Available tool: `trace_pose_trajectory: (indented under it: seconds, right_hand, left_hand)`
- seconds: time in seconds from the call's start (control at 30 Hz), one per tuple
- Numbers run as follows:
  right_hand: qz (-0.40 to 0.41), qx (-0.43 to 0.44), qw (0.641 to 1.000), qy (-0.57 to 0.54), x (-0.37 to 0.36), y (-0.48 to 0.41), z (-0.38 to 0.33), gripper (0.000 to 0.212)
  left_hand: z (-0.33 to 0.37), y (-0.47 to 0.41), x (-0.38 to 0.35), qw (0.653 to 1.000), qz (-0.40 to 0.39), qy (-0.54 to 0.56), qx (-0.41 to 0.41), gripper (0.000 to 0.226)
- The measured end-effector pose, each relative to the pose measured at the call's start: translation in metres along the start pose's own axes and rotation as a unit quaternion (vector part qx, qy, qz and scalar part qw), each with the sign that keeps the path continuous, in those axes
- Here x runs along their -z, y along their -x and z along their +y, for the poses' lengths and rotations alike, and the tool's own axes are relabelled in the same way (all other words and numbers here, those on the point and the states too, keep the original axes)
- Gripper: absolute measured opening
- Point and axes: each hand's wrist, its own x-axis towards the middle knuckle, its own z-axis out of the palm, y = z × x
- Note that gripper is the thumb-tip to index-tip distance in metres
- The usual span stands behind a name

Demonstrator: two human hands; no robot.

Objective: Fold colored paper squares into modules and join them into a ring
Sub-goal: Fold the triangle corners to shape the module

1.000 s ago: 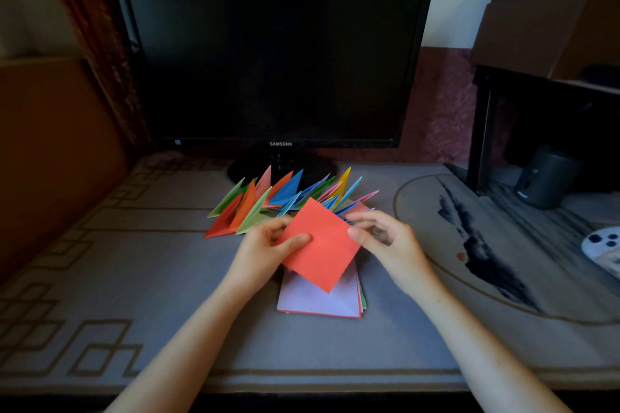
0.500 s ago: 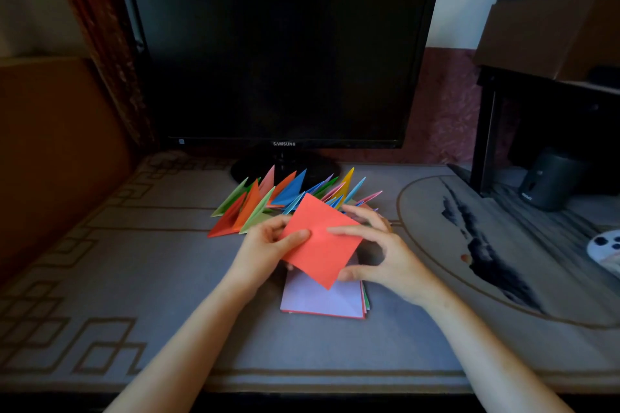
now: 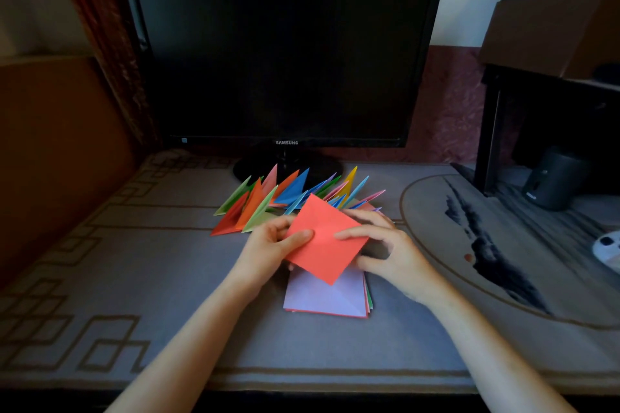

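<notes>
surface: cloth-covered table (image 3: 134, 278) | on it: folded modules (image 3: 288, 193); paper stack (image 3: 322, 298); monitor (image 3: 285, 54)

there is one red paper square (image 3: 327, 238), one stack of squares (image 3: 322, 298), one monitor (image 3: 281, 50), a left hand (image 3: 268, 246) and right hand (image 3: 392, 251), and over a dozen folded modules (image 3: 288, 193).
</notes>
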Motion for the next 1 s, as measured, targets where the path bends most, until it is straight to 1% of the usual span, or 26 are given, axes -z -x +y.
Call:
trace_pose_trajectory:
  seconds: [0.1,0.17,0.27,0.33,0.47,0.53,0.63,0.73,0.8,0.9,1.0]
  right_hand:
    - [0.057,-0.01,0.997,-0.055,-0.002,-0.002,-0.001,0.026]
    - [0.09,-0.014,0.992,-0.088,-0.004,-0.003,-0.002,0.014]
    - [0.121,-0.025,0.987,-0.102,-0.005,-0.005,0.0,0.016]
    - [0.122,-0.044,0.984,-0.119,-0.005,-0.006,0.001,0.02]
    - [0.128,-0.064,0.976,-0.165,-0.007,-0.006,-0.001,0.024]
    - [0.13,-0.061,0.972,-0.186,-0.007,-0.006,-0.002,0.028]
    - [0.12,-0.068,0.97,-0.201,-0.008,-0.006,-0.004,0.036]
    - [0.113,-0.08,0.969,-0.205,-0.009,-0.007,-0.008,0.038]
    - [0.104,-0.091,0.971,-0.196,-0.01,-0.007,-0.008,0.034]
    - [0.076,-0.105,0.976,-0.175,-0.012,-0.007,-0.009,0.022]
    - [0.064,-0.119,0.976,-0.168,-0.013,-0.006,-0.009,0.02]
  left_hand:
    - [0.0,0.001,-0.001,1.0,-0.03,-0.006,0.004,0.007]
    - [0.003,0.003,-0.002,0.999,-0.054,-0.006,0.002,0.017]
    - [0.007,0.007,-0.005,0.996,-0.074,0.03,0.028,0.038]
    - [0.007,0.008,-0.006,0.995,-0.085,0.047,0.033,0.047]
    - [0.004,0.006,-0.007,0.996,-0.077,0.009,0.032,0.056]
    - [0.002,0.005,-0.008,0.998,-0.055,-0.025,0.031,0.052]
    - [-0.002,0.002,-0.007,0.999,-0.025,-0.043,0.011,0.03]
    - [-0.004,0.001,-0.006,0.998,-0.016,-0.053,0.0,0.023]
    - [-0.004,0.001,-0.007,0.998,-0.013,-0.055,-0.006,0.021]
    - [-0.003,0.003,-0.009,0.998,-0.015,-0.057,-0.016,0.021]
    - [-0.002,0.003,-0.01,0.998,-0.017,-0.06,-0.025,0.021]
